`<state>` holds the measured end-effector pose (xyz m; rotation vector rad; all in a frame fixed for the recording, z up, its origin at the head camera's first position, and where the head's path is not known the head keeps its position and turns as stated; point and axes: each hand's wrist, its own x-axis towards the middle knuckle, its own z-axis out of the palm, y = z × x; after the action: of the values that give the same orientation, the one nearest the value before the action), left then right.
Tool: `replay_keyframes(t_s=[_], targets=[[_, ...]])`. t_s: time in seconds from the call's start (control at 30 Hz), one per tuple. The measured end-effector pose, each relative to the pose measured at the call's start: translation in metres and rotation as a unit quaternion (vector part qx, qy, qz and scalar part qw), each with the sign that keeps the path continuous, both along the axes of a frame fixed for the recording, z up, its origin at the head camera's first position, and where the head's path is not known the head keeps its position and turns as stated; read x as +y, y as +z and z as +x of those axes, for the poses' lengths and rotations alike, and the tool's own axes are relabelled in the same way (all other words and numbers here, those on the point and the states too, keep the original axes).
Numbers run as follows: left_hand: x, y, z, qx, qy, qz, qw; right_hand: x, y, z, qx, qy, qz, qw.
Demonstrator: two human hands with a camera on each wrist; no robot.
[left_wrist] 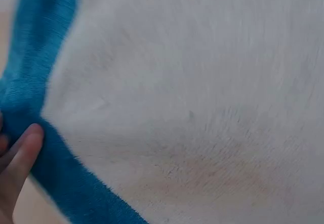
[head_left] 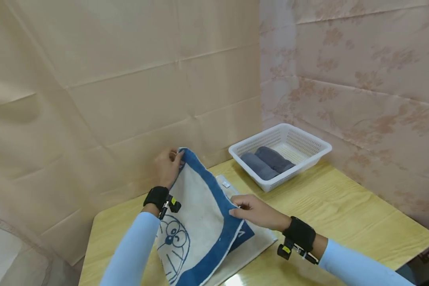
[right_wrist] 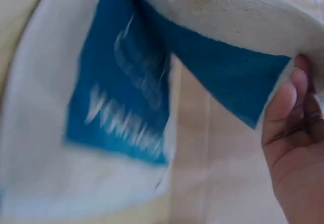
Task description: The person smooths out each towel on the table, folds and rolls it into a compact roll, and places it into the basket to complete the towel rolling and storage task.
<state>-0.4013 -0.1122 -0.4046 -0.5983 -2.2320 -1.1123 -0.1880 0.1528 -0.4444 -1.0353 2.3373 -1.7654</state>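
Note:
A white towel (head_left: 201,194) with a blue border and a cartoon face drawn in blue lines is partly raised off the table. My left hand (head_left: 167,169) pinches its upper corner between thumb and fingers. On the blue border at the towel's right side, my right hand (head_left: 256,212) grips the edge. Under the raised part lies a white layer (head_left: 261,238) bearing a blue patch and a small tag (head_left: 226,184). The right wrist view shows pale lettering on that blue patch (right_wrist: 114,107). In the left wrist view, a fingertip presses the blue border (left_wrist: 63,158).
A white plastic basket (head_left: 321,149) stands at the back right of the table, holding two rolled dark grey cloths (head_left: 268,162). The wooden table (head_left: 329,214) meets a beige cloth wall (head_left: 136,107) behind and a flowered one (head_left: 361,79) on the right.

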Motion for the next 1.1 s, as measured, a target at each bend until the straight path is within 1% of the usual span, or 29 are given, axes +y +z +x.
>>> replay_keyframes(t_s=[0.03, 0.07, 0.1, 0.13, 0.17, 0.2, 0.27, 0.3, 0.33, 0.37, 0.4, 0.43, 0.47, 0.5, 0.53, 0.57, 0.6, 0.63, 0.67, 0.7, 0.73, 0.77, 0.8, 0.83, 0.9, 0.97, 1.03, 1.07, 1.1], targets=[[0.01, -0.002, 0.0, -0.02, -0.032, -0.005, 0.9993, 0.01, -0.004, 0.001, -0.016, -0.019, 0.006, 0.9997], [0.019, -0.006, 0.002, -0.05, -0.064, -0.021, 0.9965, 0.02, -0.008, 0.002, -0.036, -0.041, 0.02, 0.9983], [0.027, -0.011, 0.003, -0.088, -0.106, -0.039, 0.9898, 0.028, -0.014, 0.004, -0.054, -0.065, 0.043, 0.9955], [0.031, -0.018, 0.005, -0.123, -0.136, -0.071, 0.9804, 0.034, -0.021, 0.004, -0.078, -0.088, 0.073, 0.9905], [0.034, -0.027, 0.008, -0.165, -0.166, -0.11, 0.9659, 0.04, -0.029, 0.005, -0.098, -0.108, 0.108, 0.9834], [0.036, -0.037, 0.009, -0.192, -0.188, -0.167, 0.9486, 0.044, -0.037, 0.005, -0.117, -0.123, 0.141, 0.9754], [0.039, -0.06, 0.014, -0.239, -0.222, -0.277, 0.9038, 0.052, -0.052, 0.008, -0.129, -0.141, 0.208, 0.9592], [0.04, -0.072, 0.015, -0.251, -0.232, -0.329, 0.8804, 0.055, -0.058, 0.01, -0.13, -0.144, 0.234, 0.9527], [0.04, -0.084, 0.017, -0.251, -0.23, -0.38, 0.8599, 0.057, -0.063, 0.012, -0.128, -0.147, 0.251, 0.9481], [0.04, -0.095, 0.019, -0.25, -0.232, -0.418, 0.8421, 0.06, -0.067, 0.013, -0.121, -0.147, 0.262, 0.946], [0.041, -0.104, 0.02, -0.249, -0.23, -0.444, 0.8295, 0.062, -0.069, 0.014, -0.113, -0.148, 0.274, 0.9436], [0.04, -0.109, 0.021, -0.249, -0.228, -0.458, 0.8223, 0.063, -0.069, 0.015, -0.103, -0.152, 0.285, 0.9407], [0.04, -0.112, 0.022, -0.249, -0.225, -0.467, 0.8183, 0.064, -0.068, 0.016, -0.098, -0.152, 0.287, 0.9407], [0.04, -0.115, 0.022, -0.245, -0.219, -0.475, 0.8164, 0.065, -0.065, 0.017, -0.094, -0.155, 0.29, 0.9398], [0.04, -0.116, 0.022, -0.244, -0.216, -0.474, 0.8182, 0.064, -0.062, 0.017, -0.088, -0.161, 0.298, 0.9367], [0.04, -0.115, 0.022, -0.247, -0.215, -0.469, 0.8204, 0.064, -0.059, 0.018, -0.081, -0.171, 0.31, 0.9317], [0.04, -0.114, 0.022, -0.25, -0.213, -0.468, 0.8206, 0.063, -0.056, 0.018, -0.068, -0.181, 0.329, 0.9241], [0.035, -0.114, 0.021, -0.247, -0.21, -0.47, 0.8211, 0.06, -0.054, 0.017, -0.048, -0.187, 0.345, 0.9185], [0.03, -0.115, 0.021, -0.248, -0.207, -0.47, 0.8214, 0.056, -0.053, 0.015, -0.021, -0.188, 0.364, 0.9121], [0.025, -0.116, 0.021, -0.251, -0.203, -0.468, 0.8224, 0.053, -0.053, 0.014, 0.016, -0.185, 0.39, 0.9017], [0.019, -0.116, 0.021, -0.255, -0.202, -0.463, 0.8245, 0.049, -0.053, 0.012, 0.051, -0.176, 0.412, 0.8926], [0.011, -0.117, 0.022, -0.26, -0.203, -0.455, 0.8273, 0.046, -0.054, 0.012, 0.08, -0.161, 0.426, 0.887], [0.002, -0.118, 0.022, -0.262, -0.199, -0.451, 0.8293, 0.042, -0.056, 0.011, 0.106, -0.137, 0.433, 0.8848], [-0.007, -0.118, 0.023, -0.265, -0.195, -0.447, 0.8318, 0.039, -0.057, 0.012, 0.116, -0.106, 0.433, 0.8875], [-0.027, -0.117, 0.025, -0.272, -0.177, -0.44, 0.8375, 0.034, -0.062, 0.014, 0.107, -0.042, 0.438, 0.8916], [-0.049, -0.119, 0.027, -0.275, -0.151, -0.429, 0.8472, 0.03, -0.065, 0.018, 0.073, 0.004, 0.441, 0.8944], [-0.072, -0.123, 0.027, -0.272, -0.122, -0.423, 0.8556, 0.029, -0.067, 0.02, 0.042, 0.029, 0.449, 0.8921], [-0.083, -0.126, 0.027, -0.274, -0.11, -0.416, 0.8604, 0.029, -0.067, 0.021, 0.032, 0.034, 0.451, 0.8911], [-0.093, -0.128, 0.027, -0.274, -0.1, -0.407, 0.8654, 0.028, -0.067, 0.021, 0.028, 0.033, 0.448, 0.8929]])
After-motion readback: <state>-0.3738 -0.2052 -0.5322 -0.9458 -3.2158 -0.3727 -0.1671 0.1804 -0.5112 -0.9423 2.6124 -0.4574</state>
